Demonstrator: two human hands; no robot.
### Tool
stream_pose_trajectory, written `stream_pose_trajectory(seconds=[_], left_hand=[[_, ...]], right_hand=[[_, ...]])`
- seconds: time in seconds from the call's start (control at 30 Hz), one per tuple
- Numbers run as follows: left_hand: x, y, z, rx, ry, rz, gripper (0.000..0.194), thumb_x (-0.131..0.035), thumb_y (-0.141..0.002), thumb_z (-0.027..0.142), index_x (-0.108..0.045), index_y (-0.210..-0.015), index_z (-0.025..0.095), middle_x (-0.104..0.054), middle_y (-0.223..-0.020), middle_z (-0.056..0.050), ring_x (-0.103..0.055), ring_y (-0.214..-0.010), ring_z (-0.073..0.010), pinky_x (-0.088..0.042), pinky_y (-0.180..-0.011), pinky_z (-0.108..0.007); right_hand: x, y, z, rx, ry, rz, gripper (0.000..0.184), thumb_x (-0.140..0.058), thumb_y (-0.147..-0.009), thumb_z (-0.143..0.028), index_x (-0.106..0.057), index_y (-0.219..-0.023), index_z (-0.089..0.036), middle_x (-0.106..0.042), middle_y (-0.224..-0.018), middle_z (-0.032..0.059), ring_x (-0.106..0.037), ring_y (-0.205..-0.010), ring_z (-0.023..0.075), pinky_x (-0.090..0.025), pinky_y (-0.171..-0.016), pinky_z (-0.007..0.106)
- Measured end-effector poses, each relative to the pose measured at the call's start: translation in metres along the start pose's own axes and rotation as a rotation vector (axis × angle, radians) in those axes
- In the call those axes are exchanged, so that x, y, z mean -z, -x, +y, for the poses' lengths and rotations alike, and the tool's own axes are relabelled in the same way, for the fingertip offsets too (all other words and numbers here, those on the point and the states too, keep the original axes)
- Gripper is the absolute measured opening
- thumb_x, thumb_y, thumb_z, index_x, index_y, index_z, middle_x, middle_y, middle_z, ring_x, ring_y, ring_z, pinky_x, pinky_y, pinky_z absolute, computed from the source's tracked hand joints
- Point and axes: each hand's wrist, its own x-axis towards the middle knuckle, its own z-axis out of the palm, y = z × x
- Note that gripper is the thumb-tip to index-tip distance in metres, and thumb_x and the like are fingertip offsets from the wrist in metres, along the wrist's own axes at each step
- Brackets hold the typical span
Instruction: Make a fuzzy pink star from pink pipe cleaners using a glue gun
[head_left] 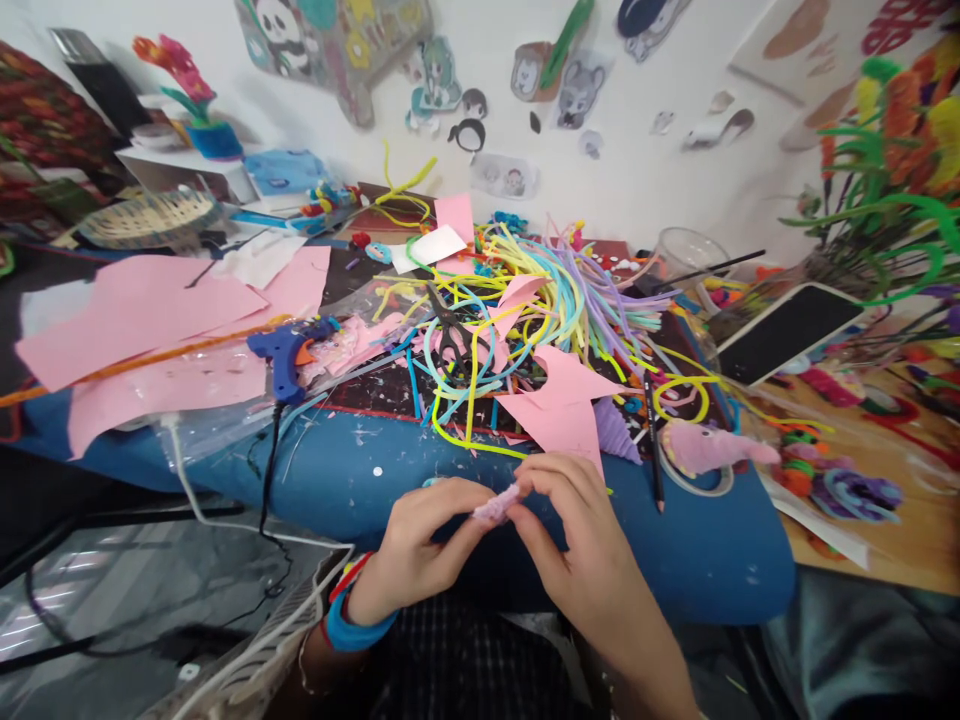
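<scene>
one pink fuzzy piece between both hands' fingers

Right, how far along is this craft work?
The pink tapered piece looks already shaped. The left hand and right hand pinch a small lilac piece. Probably left: finishing it; pipe cleaners lie heaped and loose, though how many are needed I can't tell.

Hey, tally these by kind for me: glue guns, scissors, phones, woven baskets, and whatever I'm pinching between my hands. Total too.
Glue gun: 1
Scissors: 1 pair
Phone: 1
Woven basket: 1
Pale lilac piece between left hand and right hand: 1
Total: 5
</scene>
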Motion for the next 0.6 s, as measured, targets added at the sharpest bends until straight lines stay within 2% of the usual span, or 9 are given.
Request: stream_pose_trajectory(seconds=[0.13,0.27,0.33,0.4,0.5,0.6], left_hand=[[0.004,-0.001,-0.002,0.043,0.099,-0.106,0.014,-0.062,-0.086,0.008,-0.067,-0.096,0.015,-0.074,-0.083,-0.006,-0.069,-0.075,-0.0149,-0.054,-0.072,-0.023],[0.003,-0.002,0.000,0.124,0.160,-0.114,0.009,-0.062,-0.086,0.010,-0.069,-0.091,0.014,-0.075,-0.080,-0.006,-0.069,-0.073,-0.0150,-0.054,-0.071,-0.022],[0.000,-0.002,0.002,0.199,0.179,-0.069,0.007,-0.063,-0.086,0.011,-0.070,-0.087,0.014,-0.075,-0.078,-0.006,-0.069,-0.069,-0.0145,-0.054,-0.068,-0.022],[-0.003,-0.001,0.002,0.274,0.205,-0.013,0.008,-0.063,-0.087,0.012,-0.070,-0.086,0.014,-0.076,-0.078,-0.006,-0.069,-0.067,-0.0139,-0.054,-0.065,-0.020],[-0.006,0.001,0.002,0.330,0.244,0.021,0.008,-0.064,-0.086,0.012,-0.070,-0.089,0.015,-0.076,-0.079,-0.005,-0.070,-0.068,-0.0136,-0.055,-0.065,-0.018],[-0.007,0.002,0.002,0.345,0.245,0.033,0.007,-0.065,-0.085,0.012,-0.070,-0.089,0.014,-0.076,-0.079,-0.005,-0.070,-0.067,-0.0136,-0.055,-0.065,-0.018]], right_hand=[[0.013,-0.001,0.000,-0.055,-0.100,-0.194,0.010,-0.048,-0.095,-0.011,-0.050,-0.095,-0.021,-0.056,-0.098,0.0034,-0.051,-0.098,0.0171,-0.043,-0.086,0.029],[0.015,0.000,0.001,-0.169,-0.175,-0.230,0.009,-0.050,-0.094,-0.013,-0.053,-0.092,-0.021,-0.058,-0.096,0.0016,-0.054,-0.096,0.0155,-0.043,-0.084,0.027],[0.011,0.001,0.003,-0.216,-0.198,-0.155,0.007,-0.056,-0.092,-0.016,-0.056,-0.090,-0.022,-0.061,-0.094,0.0002,-0.056,-0.094,0.0150,-0.044,-0.084,0.026],[0.004,0.002,0.004,-0.238,-0.189,-0.020,0.007,-0.061,-0.089,-0.017,-0.059,-0.087,-0.023,-0.063,-0.091,-0.0008,-0.058,-0.092,0.0147,-0.045,-0.083,0.025],[-0.005,0.004,0.003,-0.199,-0.130,0.153,0.007,-0.065,-0.086,-0.016,-0.063,-0.087,-0.023,-0.067,-0.092,-0.0004,-0.059,-0.092,0.0151,-0.045,-0.086,0.026],[-0.009,0.005,0.001,-0.156,-0.121,0.183,0.008,-0.063,-0.087,-0.014,-0.065,-0.087,-0.022,-0.068,-0.091,0.0011,-0.060,-0.091,0.0155,-0.046,-0.085,0.028]])
